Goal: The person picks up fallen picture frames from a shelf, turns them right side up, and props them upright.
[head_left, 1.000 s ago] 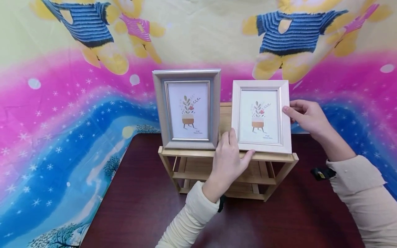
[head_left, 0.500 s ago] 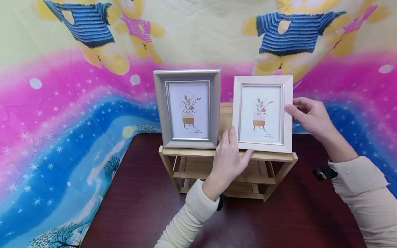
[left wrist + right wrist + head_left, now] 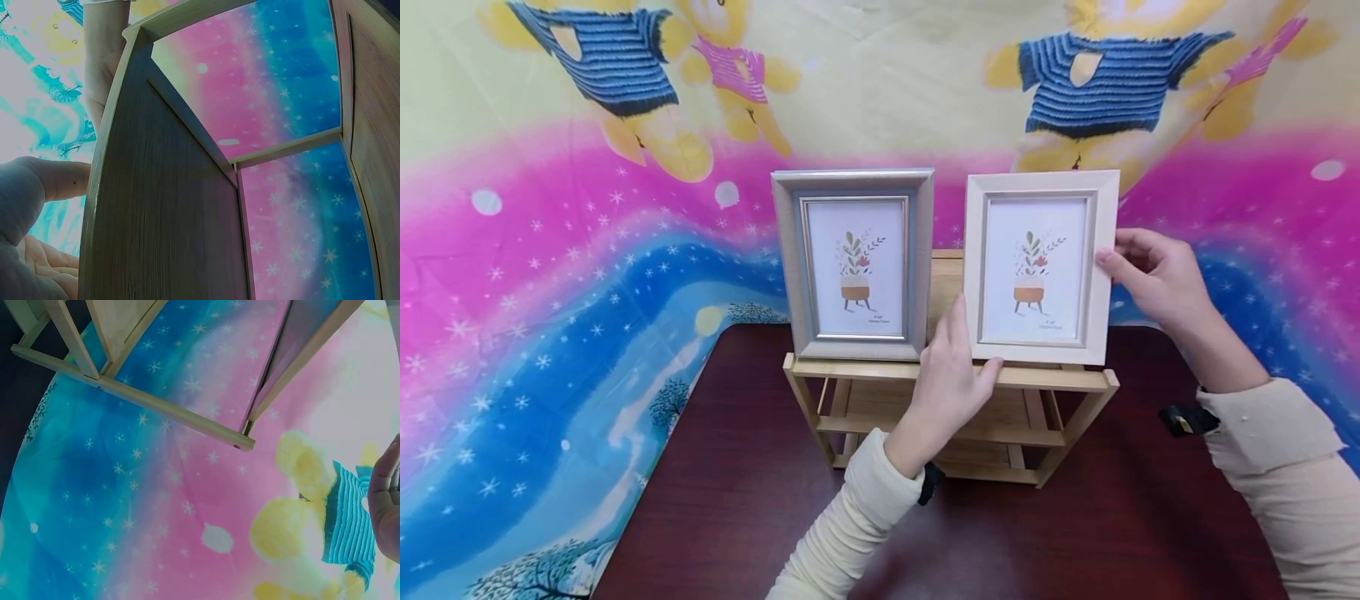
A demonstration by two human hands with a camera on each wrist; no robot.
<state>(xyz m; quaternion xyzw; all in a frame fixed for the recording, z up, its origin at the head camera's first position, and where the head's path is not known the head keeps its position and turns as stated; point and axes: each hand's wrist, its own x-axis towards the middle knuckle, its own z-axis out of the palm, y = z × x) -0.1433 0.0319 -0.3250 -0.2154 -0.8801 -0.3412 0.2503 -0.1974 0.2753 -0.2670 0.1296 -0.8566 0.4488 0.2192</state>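
A white picture frame with a potted-plant print stands at the right of a wooden shelf's top. At its right side my right hand pinches the edge, thumb in front and fingers behind. My left hand lies at the lower left corner of this frame, fingers extended up along its side and thumb spread near the bottom edge. A grey-beige picture frame with the same print stands to the left, apart from the white one. In the right wrist view only part of the right hand shows.
The slatted shelf has lower tiers and stands on a dark red table. Behind hangs a printed cloth with teddy bears and snowflakes. From below, the left wrist view shows the shelf's wooden board.
The white frame's upper part has risen and shifted slightly right, so it stands more upright. My right hand moved with it; my left hand shifted slightly up. The grey-beige frame stayed put.
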